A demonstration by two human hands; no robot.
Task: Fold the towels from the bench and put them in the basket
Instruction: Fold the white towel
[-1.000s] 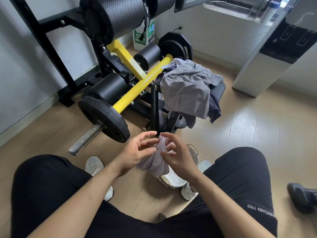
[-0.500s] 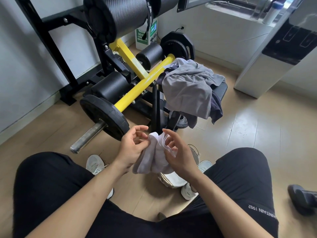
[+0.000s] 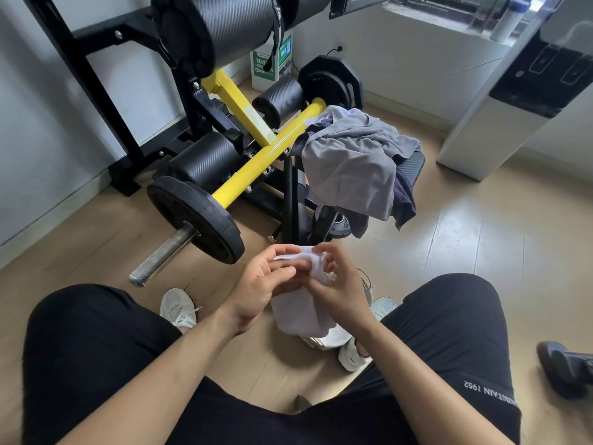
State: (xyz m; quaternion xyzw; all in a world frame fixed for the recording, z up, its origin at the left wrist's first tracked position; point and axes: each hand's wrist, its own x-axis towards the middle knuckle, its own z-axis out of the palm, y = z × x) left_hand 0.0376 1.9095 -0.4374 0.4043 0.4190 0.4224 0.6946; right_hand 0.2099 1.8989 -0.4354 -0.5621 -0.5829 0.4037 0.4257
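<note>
Now the left hand (image 3: 263,281) and right hand (image 3: 340,290) are both pinching the top edge of the white towel (image 3: 301,313), fingers curled. Its body is hanging below the grip, above what is probably the basket (image 3: 313,342). Squaring the corners before creasing is looking wise. Beyond the grip, grey towels (image 3: 349,162) are lying on the bench (image 3: 414,163).

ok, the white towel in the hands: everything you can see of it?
The white towel is small, soft, plain cloth, bunched and partly folded. Its top edge is pinched between the left hand and right hand; the rest hangs down between the wrists, over the wooden floor. The hands hide its middle. No pattern or label shows.
</note>
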